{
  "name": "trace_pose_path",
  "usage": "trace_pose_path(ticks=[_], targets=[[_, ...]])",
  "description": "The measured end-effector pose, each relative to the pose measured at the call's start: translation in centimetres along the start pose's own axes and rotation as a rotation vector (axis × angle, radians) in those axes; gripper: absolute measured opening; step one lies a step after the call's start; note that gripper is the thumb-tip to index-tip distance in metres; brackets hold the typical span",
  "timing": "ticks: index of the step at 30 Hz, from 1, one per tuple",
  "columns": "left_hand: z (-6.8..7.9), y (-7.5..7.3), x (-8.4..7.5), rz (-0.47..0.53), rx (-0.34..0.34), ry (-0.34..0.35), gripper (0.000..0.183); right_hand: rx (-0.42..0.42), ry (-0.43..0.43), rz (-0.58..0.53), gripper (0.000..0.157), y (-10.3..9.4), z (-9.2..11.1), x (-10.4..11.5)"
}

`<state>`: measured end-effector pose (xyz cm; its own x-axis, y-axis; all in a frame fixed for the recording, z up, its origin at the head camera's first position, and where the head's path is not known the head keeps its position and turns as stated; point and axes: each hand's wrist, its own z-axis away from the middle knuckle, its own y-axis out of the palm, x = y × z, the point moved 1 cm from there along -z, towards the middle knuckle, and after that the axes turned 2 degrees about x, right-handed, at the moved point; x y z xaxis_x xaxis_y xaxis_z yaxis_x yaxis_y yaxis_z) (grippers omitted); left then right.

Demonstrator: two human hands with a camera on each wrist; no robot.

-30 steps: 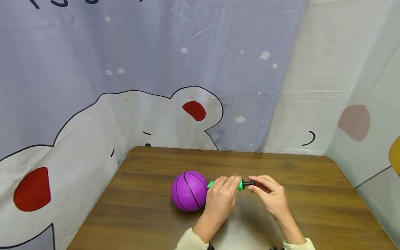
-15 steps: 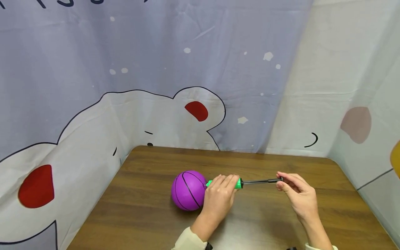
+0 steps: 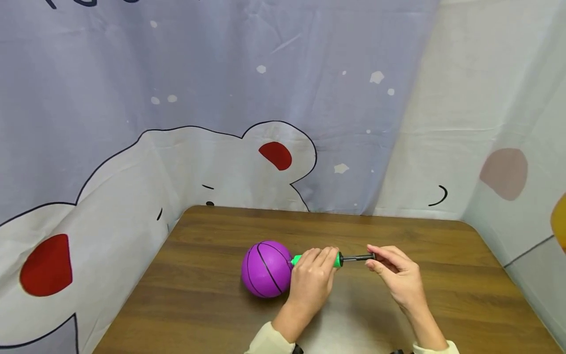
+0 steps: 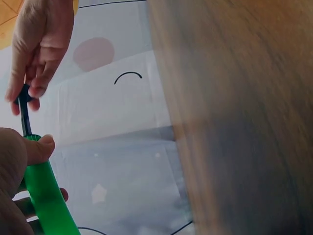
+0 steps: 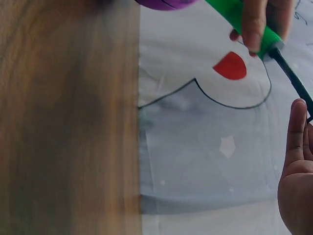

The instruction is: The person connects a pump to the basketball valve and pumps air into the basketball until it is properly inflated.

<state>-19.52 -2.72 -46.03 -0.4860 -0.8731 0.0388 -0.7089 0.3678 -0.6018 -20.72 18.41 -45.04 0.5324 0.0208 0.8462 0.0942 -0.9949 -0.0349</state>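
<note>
A purple ball (image 3: 267, 269) with black seam lines sits on the wooden table. Against its right side is the nozzle end of a green hand pump (image 4: 48, 196), lying level. My left hand (image 3: 312, 278) wraps its fingers round the green barrel, covering much of it. From the barrel's right end a black plunger rod (image 3: 353, 257) sticks partly out. My right hand (image 3: 398, 275) pinches the knob at the rod's end between thumb and fingers. The left wrist view shows that knob (image 4: 24, 93) among the right fingers.
The brown wooden table (image 3: 212, 231) extends to both sides of the hands. Behind it hangs a printed curtain (image 3: 345, 98) in grey-blue and white, which also lines the left and right sides.
My right hand drew the plunger far out to the right, then moved back left, so the rod now shows about half as long. The left hand and ball have stayed about in place.
</note>
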Motion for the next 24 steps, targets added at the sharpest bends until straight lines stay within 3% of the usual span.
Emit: trace_pose_path(ticks=[12,21,24], targets=[[0.1,0.3,-0.6,-0.009,-0.05,0.033,0.045,0.063,-0.06,0.029,0.035,2.6,0.3,-1.6],[0.2,-0.1,-0.4,0.063,0.033,0.008,0.039,0.082,-0.046,0.069,0.033,2.3,0.4,-0.7],[0.3,-0.1,0.0,0.082,0.024,0.004,0.039,0.078,-0.05,0.051,0.031,1.8,0.3,-0.2]])
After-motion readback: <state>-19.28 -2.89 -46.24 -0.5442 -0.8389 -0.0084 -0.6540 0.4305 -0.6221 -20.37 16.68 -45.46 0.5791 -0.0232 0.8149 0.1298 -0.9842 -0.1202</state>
